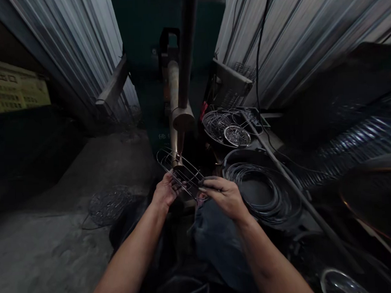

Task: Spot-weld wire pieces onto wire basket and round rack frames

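Observation:
Both my hands hold a round wire grille, tilted, just under the lower tip of a vertical welding electrode. My left hand grips the grille's near left rim, fingers curled around the wires. On the near right rim, my right hand pinches the wires with its fingers closed. My forearms reach in from the bottom of the view.
Coils of wire rings lie in a dark tray to the right. Finished wire grilles pile up behind them. Another wire grille lies on the concrete floor at left. Corrugated metal walls stand on both sides, and a black cable hangs at right.

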`<control>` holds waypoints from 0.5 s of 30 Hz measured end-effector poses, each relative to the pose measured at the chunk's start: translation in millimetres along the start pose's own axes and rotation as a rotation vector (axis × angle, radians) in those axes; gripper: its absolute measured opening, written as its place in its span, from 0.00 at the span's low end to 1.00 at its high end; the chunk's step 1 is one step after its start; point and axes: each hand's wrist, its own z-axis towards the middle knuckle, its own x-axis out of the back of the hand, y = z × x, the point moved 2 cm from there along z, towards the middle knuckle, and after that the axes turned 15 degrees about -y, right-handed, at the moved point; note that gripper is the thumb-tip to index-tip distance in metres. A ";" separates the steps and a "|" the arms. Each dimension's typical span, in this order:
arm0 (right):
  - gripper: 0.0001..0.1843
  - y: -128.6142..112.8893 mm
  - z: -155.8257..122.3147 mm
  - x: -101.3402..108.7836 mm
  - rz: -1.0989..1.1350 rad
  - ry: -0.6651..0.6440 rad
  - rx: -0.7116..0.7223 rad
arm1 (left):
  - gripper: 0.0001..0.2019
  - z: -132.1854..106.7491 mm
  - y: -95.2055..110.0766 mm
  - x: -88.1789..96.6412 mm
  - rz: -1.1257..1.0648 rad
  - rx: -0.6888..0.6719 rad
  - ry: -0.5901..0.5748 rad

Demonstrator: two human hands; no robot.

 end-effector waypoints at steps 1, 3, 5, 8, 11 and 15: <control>0.03 -2.9 5.9 -0.3 0.009 -0.030 0.008 | 0.10 0.8 0.0 0.0 -0.006 0.012 -0.001; 0.03 -8.4 19.4 0.6 0.022 -0.072 0.004 | 0.12 2.8 1.9 0.1 -0.022 0.031 0.005; 0.03 -12.6 32.6 2.2 0.018 -0.081 -0.020 | 0.13 4.9 5.4 0.3 -0.041 0.043 0.017; 0.05 -17.5 48.9 2.4 -0.004 -0.098 -0.054 | 0.13 8.3 11.0 0.4 -0.074 0.059 0.027; 0.05 -21.3 61.2 1.2 -0.010 -0.123 -0.081 | 0.14 11.5 13.8 0.6 -0.103 0.075 0.035; 0.06 -21.5 73.8 1.3 -0.016 -0.144 -0.120 | 0.16 14.4 13.1 -0.1 -0.127 0.088 0.041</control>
